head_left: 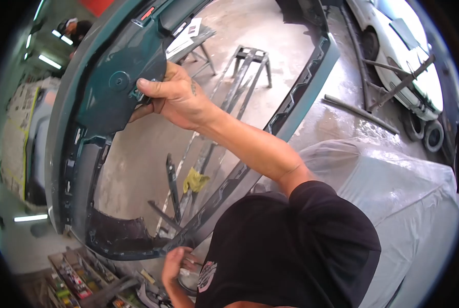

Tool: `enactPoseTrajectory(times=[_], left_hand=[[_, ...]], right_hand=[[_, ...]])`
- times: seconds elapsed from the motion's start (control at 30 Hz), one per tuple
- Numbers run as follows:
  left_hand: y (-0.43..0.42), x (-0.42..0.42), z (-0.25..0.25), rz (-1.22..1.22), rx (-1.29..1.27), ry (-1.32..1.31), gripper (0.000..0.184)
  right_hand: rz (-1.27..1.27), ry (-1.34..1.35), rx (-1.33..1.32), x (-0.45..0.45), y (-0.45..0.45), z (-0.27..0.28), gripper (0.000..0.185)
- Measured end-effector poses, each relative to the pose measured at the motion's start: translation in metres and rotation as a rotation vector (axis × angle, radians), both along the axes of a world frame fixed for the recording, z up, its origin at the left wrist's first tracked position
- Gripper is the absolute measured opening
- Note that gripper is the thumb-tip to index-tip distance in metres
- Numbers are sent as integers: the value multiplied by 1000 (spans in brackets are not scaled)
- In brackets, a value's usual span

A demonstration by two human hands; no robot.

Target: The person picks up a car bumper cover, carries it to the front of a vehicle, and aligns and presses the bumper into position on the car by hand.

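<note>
The right grip (177, 100) pinches the inner edge of the bumper cover (98, 105), thumb flat on the inside face near a round boss, at least one finger wrapped behind. The left grip (174, 265) is just beside the cover's lower corner, fingers a little curled; whether it touches the plastic or pinches anything, I cannot tell. The cover itself is raised in front of the person's dark shirt (291, 246), tilted, its long trim strip passing close to the chest.

To hold it well, I'd press with the thumb's pad and support the lower corner too, since a long shell like this probably flexes (its moulded tabs look easy to snag).

Through the gap in the cover, a low metal stand (251, 53) is on the floor, with a crumpled yellow cloth (195, 180) draped on its rails. Below the cover's lower corner sits a wooden rack (53, 264), filled with small coloured items too small to identify. Past the cover's trim strip, a translucent sheet (393, 205) covers something bulky, and a white car (411, 61) stands farther off.
</note>
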State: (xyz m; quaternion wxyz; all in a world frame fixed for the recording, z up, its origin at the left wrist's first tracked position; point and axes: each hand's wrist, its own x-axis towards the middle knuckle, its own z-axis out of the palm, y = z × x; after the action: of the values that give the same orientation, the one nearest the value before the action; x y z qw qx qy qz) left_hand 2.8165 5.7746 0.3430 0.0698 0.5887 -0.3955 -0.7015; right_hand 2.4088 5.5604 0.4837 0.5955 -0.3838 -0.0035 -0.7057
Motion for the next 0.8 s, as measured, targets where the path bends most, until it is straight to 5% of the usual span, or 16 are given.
enactPoseTrajectory(times=[0.13, 0.33, 0.47, 0.6, 0.8], left_hand=[[-102, -62, 24, -44, -180, -9, 42], [-254, -182, -8, -132, -573, -37, 30], [-335, -288, -6, -333, -708, -172, 28], [-415, -376, -77, -519, -948, -101, 27], [-441, -530, -115, -684, -738, -171, 28]], right_hand=[[-101, 13, 56, -57, -30, -10, 46], [-181, 14, 149, -132, -81, -29, 49], [-248, -33, 170, -176, -102, -38, 36], [-259, -45, 146, -229, -128, -43, 48], [-247, -130, 155, -321, -147, -44, 34]])
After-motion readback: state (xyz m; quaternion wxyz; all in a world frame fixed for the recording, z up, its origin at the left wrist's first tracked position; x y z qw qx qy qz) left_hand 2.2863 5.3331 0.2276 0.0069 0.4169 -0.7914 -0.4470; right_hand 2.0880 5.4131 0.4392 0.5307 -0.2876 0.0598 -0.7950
